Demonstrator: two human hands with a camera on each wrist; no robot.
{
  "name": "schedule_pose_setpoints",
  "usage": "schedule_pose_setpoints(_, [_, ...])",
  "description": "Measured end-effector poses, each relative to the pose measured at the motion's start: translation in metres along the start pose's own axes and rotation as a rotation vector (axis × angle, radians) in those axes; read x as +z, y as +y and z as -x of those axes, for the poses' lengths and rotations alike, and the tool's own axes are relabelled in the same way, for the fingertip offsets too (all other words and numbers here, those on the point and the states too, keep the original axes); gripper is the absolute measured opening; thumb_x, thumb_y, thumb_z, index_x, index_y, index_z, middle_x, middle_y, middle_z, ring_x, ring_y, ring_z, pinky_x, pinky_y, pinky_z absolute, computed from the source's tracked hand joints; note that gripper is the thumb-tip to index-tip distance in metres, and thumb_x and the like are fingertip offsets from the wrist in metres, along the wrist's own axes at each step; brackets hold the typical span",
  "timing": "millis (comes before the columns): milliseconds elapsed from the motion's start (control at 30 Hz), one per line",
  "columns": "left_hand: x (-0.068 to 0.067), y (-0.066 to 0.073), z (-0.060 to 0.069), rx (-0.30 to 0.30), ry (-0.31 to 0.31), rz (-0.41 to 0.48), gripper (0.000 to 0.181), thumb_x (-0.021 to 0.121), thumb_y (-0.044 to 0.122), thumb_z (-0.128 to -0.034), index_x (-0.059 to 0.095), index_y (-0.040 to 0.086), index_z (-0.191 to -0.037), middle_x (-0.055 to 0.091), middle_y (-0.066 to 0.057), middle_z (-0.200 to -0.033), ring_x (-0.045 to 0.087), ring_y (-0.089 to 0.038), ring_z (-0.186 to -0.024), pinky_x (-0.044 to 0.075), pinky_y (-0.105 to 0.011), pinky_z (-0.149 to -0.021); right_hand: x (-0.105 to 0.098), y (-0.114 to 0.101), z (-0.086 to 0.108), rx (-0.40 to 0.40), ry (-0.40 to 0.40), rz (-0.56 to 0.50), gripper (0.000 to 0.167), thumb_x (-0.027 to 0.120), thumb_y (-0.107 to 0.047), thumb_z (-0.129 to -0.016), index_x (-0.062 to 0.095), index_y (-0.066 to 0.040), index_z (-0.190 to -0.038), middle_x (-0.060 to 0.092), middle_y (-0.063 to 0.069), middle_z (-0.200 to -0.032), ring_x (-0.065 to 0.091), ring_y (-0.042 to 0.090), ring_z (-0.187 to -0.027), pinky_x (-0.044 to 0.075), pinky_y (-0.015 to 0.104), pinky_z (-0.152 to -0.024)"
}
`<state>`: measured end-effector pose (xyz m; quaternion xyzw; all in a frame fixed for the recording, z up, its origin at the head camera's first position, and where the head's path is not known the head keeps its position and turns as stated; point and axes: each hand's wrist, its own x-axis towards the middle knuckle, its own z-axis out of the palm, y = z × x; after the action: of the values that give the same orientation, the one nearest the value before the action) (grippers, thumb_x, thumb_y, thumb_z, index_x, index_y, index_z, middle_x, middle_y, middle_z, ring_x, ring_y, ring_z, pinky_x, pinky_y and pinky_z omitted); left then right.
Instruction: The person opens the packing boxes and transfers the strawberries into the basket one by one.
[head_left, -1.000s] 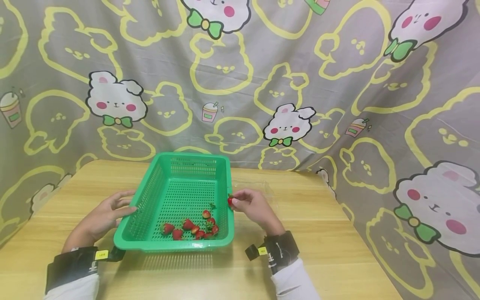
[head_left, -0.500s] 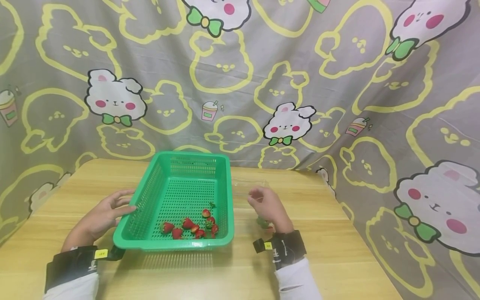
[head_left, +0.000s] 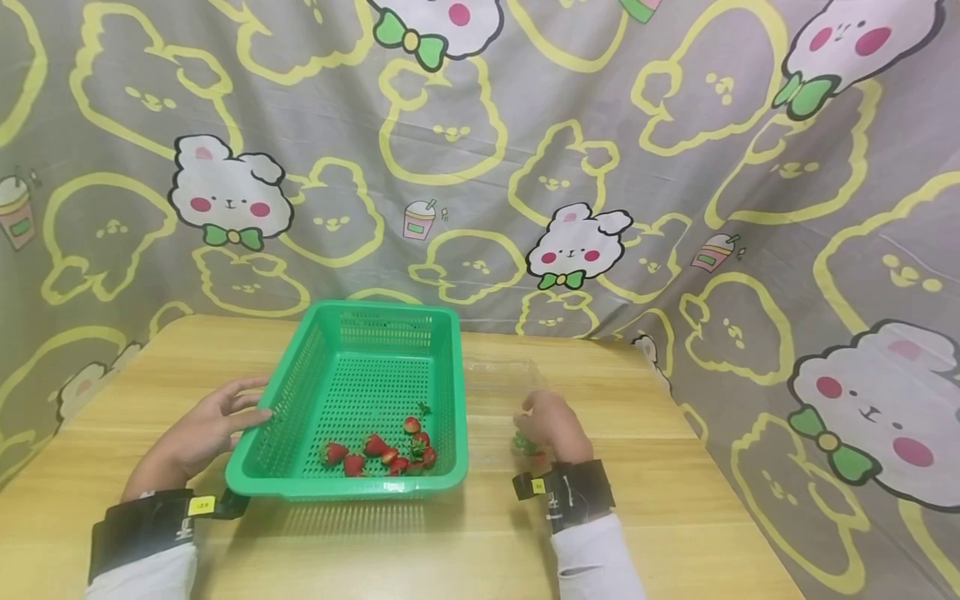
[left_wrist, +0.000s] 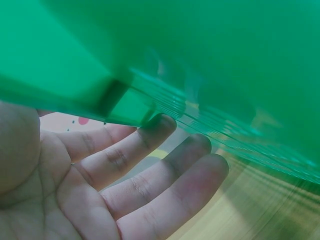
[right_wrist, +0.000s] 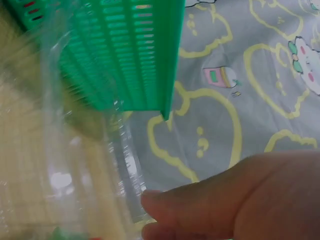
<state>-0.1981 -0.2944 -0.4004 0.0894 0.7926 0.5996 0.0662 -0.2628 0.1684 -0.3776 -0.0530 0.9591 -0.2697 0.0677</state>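
Note:
A green perforated basket (head_left: 459, 400) stands on the table with several red strawberries (head_left: 375, 446) lying in its near part. My left hand (head_left: 217, 425) rests against its left side; in the left wrist view, the long fingers (left_wrist: 187, 192) extend loosely under the green rim. To the right of the basket is a clear plastic box (head_left: 498, 367). My right hand (head_left: 555, 425) hangs over the box's right side, thumb near its edge in the right wrist view. Strawberries with green leaves (head_left: 525, 446) show below this hand. Whether it pinches a strawberry is hidden.
The wooden table (head_left: 660, 517) carries the basket and box close together. A grey curtain (head_left: 480, 208) with cartoon bunnies hangs behind the table and on both sides. Black straps (head_left: 581, 492) with small cameras sit on both wrists.
My right hand, with a strawberry at the basket's right rim a second ago, has moved right and lower over the clear box; that strawberry is out of sight. The left hand stays put.

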Motion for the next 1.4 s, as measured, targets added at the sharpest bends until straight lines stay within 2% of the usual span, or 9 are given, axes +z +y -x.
schedule_pose_setpoints(200, [0.001,0.001,0.0,-0.004,0.004,0.005,0.062,0.055,0.018,-0.1003,0.02,-0.005,-0.147,0.029,-0.034,-0.144,0.051,-0.004,-0.107,0.047,-0.048,-0.087,0.006,0.006,-0.003,0.053,-0.035,-0.028,0.032,0.067,-0.014,-0.088,0.062,0.01,-0.109,0.058,0.01,-0.081,0.055,0.019,-0.06,0.047,0.029,-0.051])
schedule_pose_setpoints(367, [0.0,0.002,-0.001,-0.01,0.008,-0.002,0.063,0.055,0.019,-0.1005,0.019,-0.005,-0.147,0.028,-0.034,-0.145,0.05,-0.01,-0.108,0.047,-0.048,-0.086,0.008,0.008,-0.004,0.064,-0.052,-0.025,0.02,0.065,-0.015,-0.089,0.06,0.0,-0.078,0.059,0.008,-0.075,0.052,0.016,-0.053,0.043,0.026,-0.046])
schedule_pose_setpoints(433, [0.0,0.002,-0.001,-0.007,0.007,-0.001,0.062,0.055,0.019,-0.1005,0.02,-0.005,-0.147,0.028,-0.034,-0.145,0.052,-0.007,-0.107,0.047,-0.048,-0.086,0.01,0.009,-0.006,0.081,-0.082,-0.042,0.017,0.064,-0.012,-0.089,0.06,-0.001,-0.076,0.063,0.01,-0.081,0.049,0.014,-0.049,0.042,0.024,-0.043])
schedule_pose_setpoints(600, [-0.001,0.002,-0.001,-0.008,-0.005,0.0,0.062,0.054,0.019,-0.1011,0.02,-0.004,-0.147,0.028,-0.033,-0.146,0.05,-0.003,-0.108,0.043,-0.06,-0.092,0.019,0.011,-0.01,0.058,-0.089,-0.045,0.02,0.066,0.0,-0.078,0.055,-0.005,-0.062,0.053,0.002,-0.062,0.038,0.011,-0.043,0.036,0.021,-0.04])
schedule_pose_setpoints(700, [-0.001,0.002,-0.001,-0.005,-0.008,0.008,0.061,0.054,0.019,-0.101,0.021,-0.005,-0.146,0.029,-0.033,-0.145,0.052,-0.004,-0.107,0.044,-0.057,-0.091,0.025,0.011,-0.012,0.022,-0.073,-0.038,0.041,0.069,0.002,-0.073,0.04,-0.014,-0.05,0.044,-0.003,-0.049,0.032,0.009,-0.042,0.033,0.02,-0.04])
schedule_pose_setpoints(800, [0.0,0.003,-0.001,0.005,-0.005,0.015,0.059,0.054,0.017,-0.1005,0.023,-0.005,-0.145,0.031,-0.033,-0.143,0.054,-0.002,-0.105,0.046,-0.051,-0.088,0.028,0.012,-0.013,0.012,-0.075,-0.067,0.044,0.072,-0.001,-0.077,0.041,-0.015,-0.05,0.047,-0.004,-0.05,0.031,0.008,-0.042,0.032,0.019,-0.041])
schedule_pose_setpoints(1000, [0.0,0.003,-0.001,0.002,0.004,-0.009,0.06,0.055,0.018,-0.1006,0.023,-0.004,-0.146,0.03,-0.033,-0.144,0.05,0.002,-0.105,0.046,-0.052,-0.088,0.03,0.014,-0.016,0.05,-0.051,-0.092,0.04,0.077,-0.007,-0.077,0.047,-0.013,-0.051,0.044,-0.003,-0.051,0.038,0.011,-0.047,0.033,0.023,-0.044])
schedule_pose_setpoints(1267, [0.0,0.002,-0.001,0.001,-0.001,0.001,0.061,0.055,0.018,-0.1006,0.021,-0.005,-0.147,0.029,-0.034,-0.145,0.048,-0.002,-0.108,0.046,-0.052,-0.089,0.036,0.016,-0.02,0.012,-0.036,-0.109,0.038,0.076,-0.005,-0.075,0.047,-0.013,-0.052,0.046,-0.003,-0.049,0.039,0.01,-0.045,0.034,0.021,-0.043])
schedule_pose_setpoints(1400, [0.0,0.002,0.0,0.001,0.003,0.007,0.061,0.055,0.018,-0.1004,0.021,-0.005,-0.147,0.028,-0.034,-0.145,0.049,-0.004,-0.108,0.047,-0.049,-0.087,0.036,0.018,-0.022,0.007,-0.022,-0.106,0.031,0.078,-0.01,-0.075,0.055,-0.011,-0.056,0.054,-0.003,-0.058,0.044,0.012,-0.05,0.038,0.024,-0.047])
